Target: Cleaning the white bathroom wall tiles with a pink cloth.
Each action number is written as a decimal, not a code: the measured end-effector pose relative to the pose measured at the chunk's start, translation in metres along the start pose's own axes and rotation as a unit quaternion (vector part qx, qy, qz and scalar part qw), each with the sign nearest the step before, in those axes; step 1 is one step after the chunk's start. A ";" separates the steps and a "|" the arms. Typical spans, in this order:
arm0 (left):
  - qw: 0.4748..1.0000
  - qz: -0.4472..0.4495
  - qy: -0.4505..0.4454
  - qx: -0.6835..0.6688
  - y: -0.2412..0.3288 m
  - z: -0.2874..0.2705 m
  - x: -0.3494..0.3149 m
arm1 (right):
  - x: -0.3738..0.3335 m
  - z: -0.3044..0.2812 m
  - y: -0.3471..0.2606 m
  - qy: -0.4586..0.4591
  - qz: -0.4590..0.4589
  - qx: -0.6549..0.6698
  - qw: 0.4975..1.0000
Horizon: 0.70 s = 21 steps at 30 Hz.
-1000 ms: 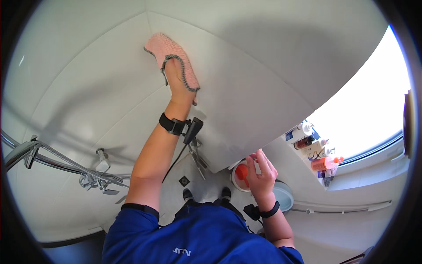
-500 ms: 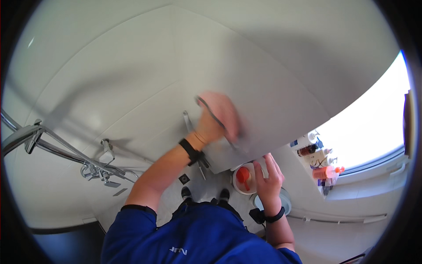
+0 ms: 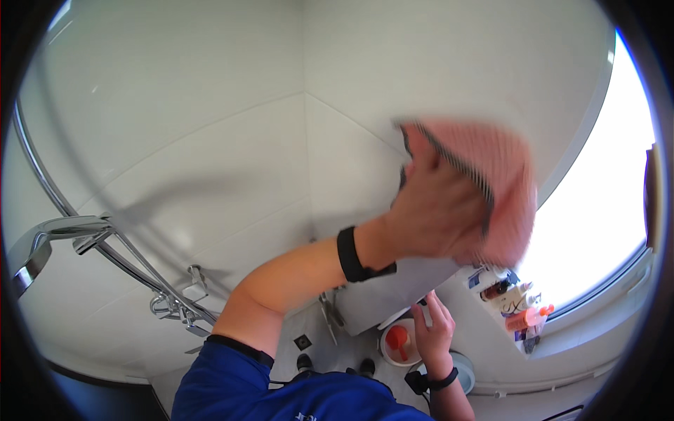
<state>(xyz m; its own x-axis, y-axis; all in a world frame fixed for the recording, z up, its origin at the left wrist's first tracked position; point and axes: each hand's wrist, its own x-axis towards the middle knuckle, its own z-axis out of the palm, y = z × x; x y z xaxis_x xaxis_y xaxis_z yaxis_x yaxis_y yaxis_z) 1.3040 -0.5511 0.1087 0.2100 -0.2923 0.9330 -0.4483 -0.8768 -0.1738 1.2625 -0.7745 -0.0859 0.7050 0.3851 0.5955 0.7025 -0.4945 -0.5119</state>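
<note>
My left hand is raised, blurred by motion, with its fingers closed on a pink cloth that has a dark edge. The cloth is spread toward the right, in front of the white wall and the window side. Lower down, my right hand holds its fingers stretched out, thumb apart, beside the lower edge of a glossy grey panel. Whether its fingertips touch that edge is unclear. Just left of it stands a white bucket with a red scoop inside.
Pump bottles line the windowsill at the right, beside a bright window. A chrome shower head, rail and mixer tap are on the left wall. A pale blue basin sits by my right wrist; a floor drain lies below.
My left hand has swung up and to the right with the pink cloth, away from the panel. My right hand stays near the panel's edge. The whole view has shifted slightly.
</note>
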 end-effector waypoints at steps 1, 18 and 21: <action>0.998 0.053 0.028 0.026 0.005 0.000 -0.009 | 0.000 -0.002 -0.002 0.000 0.011 0.022 1.000; 0.998 -0.059 0.029 -0.003 -0.131 -0.045 0.144 | 0.002 0.006 -0.005 0.052 0.007 -0.007 0.999; 0.995 0.021 0.079 -0.059 -0.074 -0.030 0.136 | 0.002 0.004 -0.001 0.040 0.000 0.007 0.999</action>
<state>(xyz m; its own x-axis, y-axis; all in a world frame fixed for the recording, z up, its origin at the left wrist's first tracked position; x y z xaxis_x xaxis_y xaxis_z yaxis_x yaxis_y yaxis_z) 1.3393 -0.5146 0.2583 0.0529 -0.2558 0.9653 -0.5542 -0.8116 -0.1847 1.2637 -0.7702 -0.0861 0.6958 0.3214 0.6423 0.7037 -0.4837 -0.5204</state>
